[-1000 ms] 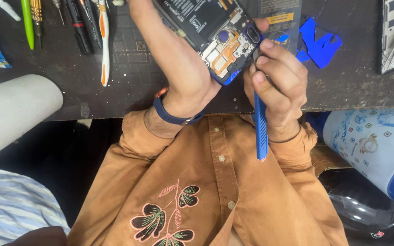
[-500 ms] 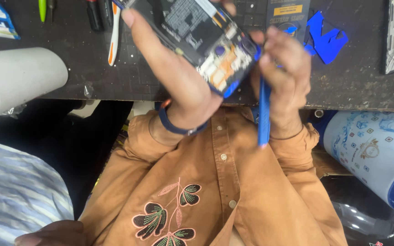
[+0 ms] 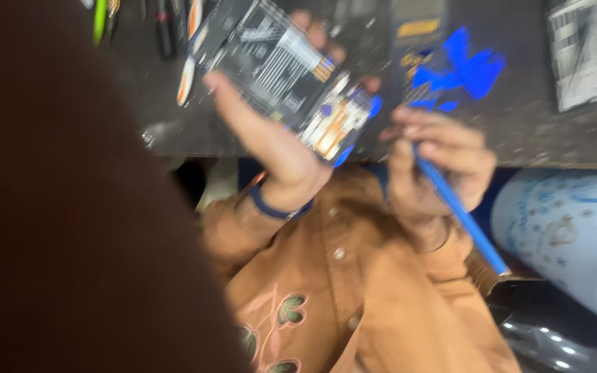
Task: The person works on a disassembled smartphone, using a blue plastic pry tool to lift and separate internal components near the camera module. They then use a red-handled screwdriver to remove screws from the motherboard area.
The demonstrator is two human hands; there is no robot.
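Single head-worn camera, looking steeply down, close above your left hand (image 3: 278, 148) and right hand (image 3: 437, 162); workbench (image 3: 533, 138) beyond hands, your shirt (image 3: 367, 290) below. View blurred.

The left hand (image 3: 278, 148) is raised with fingers wrapped in a grip, wrist bent; beside it the right hand (image 3: 437, 162) is curled closed, pen-fashion.

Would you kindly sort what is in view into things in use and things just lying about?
In use:
left hand holding the opened phone
right hand holding the blue tool

Lying about:
blue plastic pieces
hand tools along the table's far edge
pale patterned roll
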